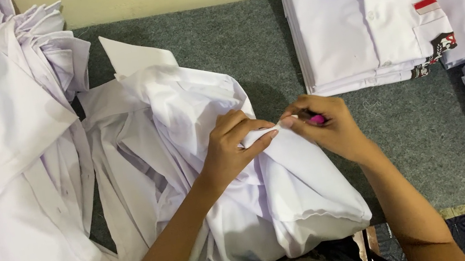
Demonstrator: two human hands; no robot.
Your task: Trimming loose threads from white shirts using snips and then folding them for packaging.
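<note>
1. White cloth of a crumpled shirt (238, 199) lies on the grey counter (256, 50), bunched up in front of the person.
2. Left hand (234, 149) pinches a fold of the shirt between thumb and fingers.
3. Right hand (326, 126) is closed around a small pink tool (316, 119), its fingertips meeting the same fold.
4. Folded shirts (362, 18) are stacked at the far right; loose shirts (5, 177) are heaped on the left.

My one camera sits on the head, looking steeply down, close over the grey surface (242, 39) ahead.
</note>
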